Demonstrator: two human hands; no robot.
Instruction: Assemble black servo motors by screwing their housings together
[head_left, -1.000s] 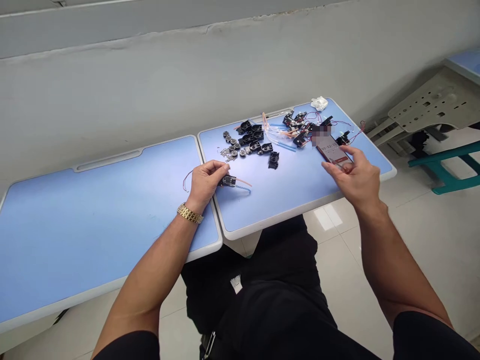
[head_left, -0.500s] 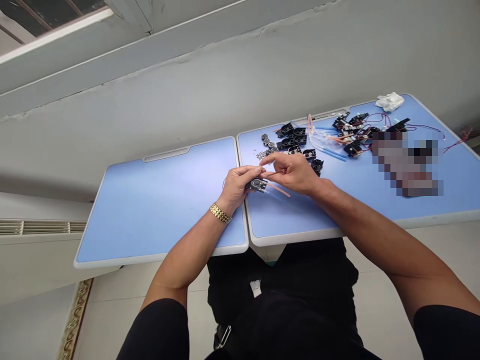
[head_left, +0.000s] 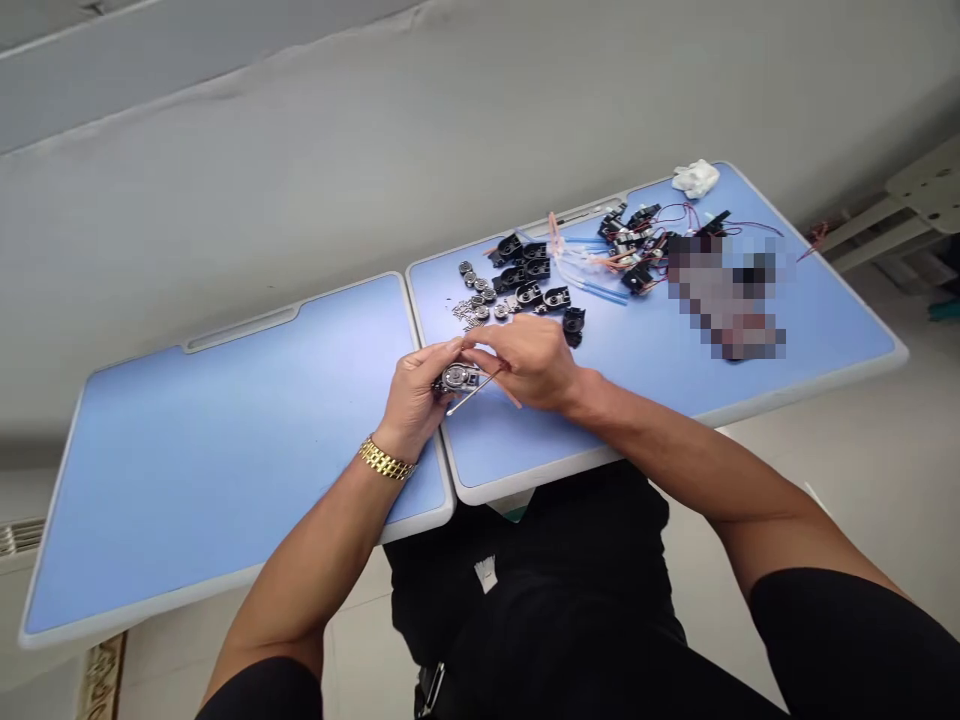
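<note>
My left hand (head_left: 412,395) is closed around a small black housing (head_left: 457,378) with a round metal part set in its top. My right hand (head_left: 538,362) meets it from the right, its fingertips touching the left fingertips above the housing. From the right fingers a thin stick (head_left: 474,391) with a pale tip slants down to the left, across the front of the housing. What the touching fingertips pinch is too small to make out. Just beyond lie round metal parts (head_left: 481,311) and a scatter of tiny metal pieces (head_left: 466,313).
Several black housings (head_left: 527,293) lie behind my right hand. Farther right are blue and orange tubes (head_left: 592,285), black parts with red wires (head_left: 637,235), a blurred patch and crumpled white tissue (head_left: 696,179). Two blue tables (head_left: 247,440) meet at a seam below my hands.
The view has swung right, so tables and hands appear farther left. The stick in my right hand now points down-left across the housing, whose round metal part faces up more plainly.
</note>
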